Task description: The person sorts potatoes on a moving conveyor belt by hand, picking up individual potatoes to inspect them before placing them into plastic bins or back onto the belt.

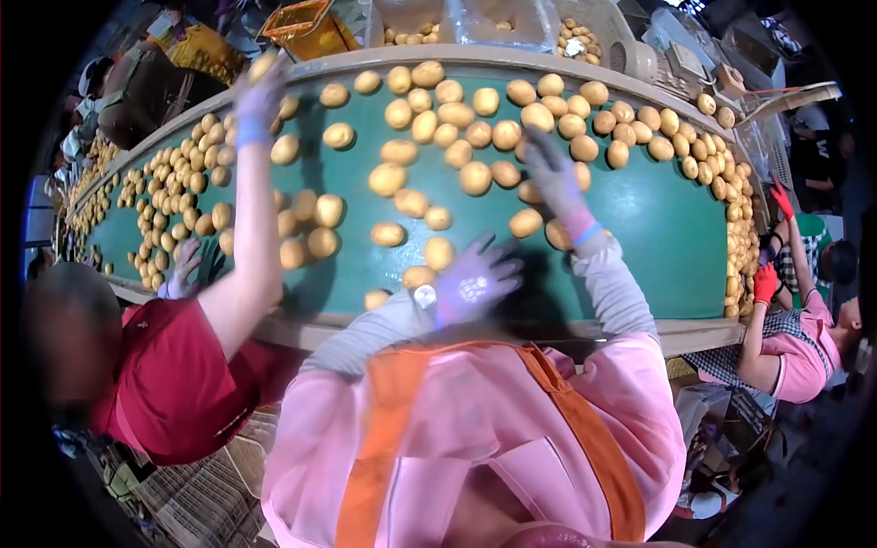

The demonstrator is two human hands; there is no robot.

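Pink smock [475, 429]; orange straps [585, 420]; grey sleeves [614, 288]

A co-worker in a red shirt [174, 384] stands at left, a second person with red gloves [799, 361] at right, and an orange crate [306, 23] sits beyond the green belt [667, 228].

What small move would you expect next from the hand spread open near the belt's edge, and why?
Probably the left hand closes on the potato just beside it: the hand is spread open and empty, that potato lies nearest on the green belt, and the right hand reaches farther out.
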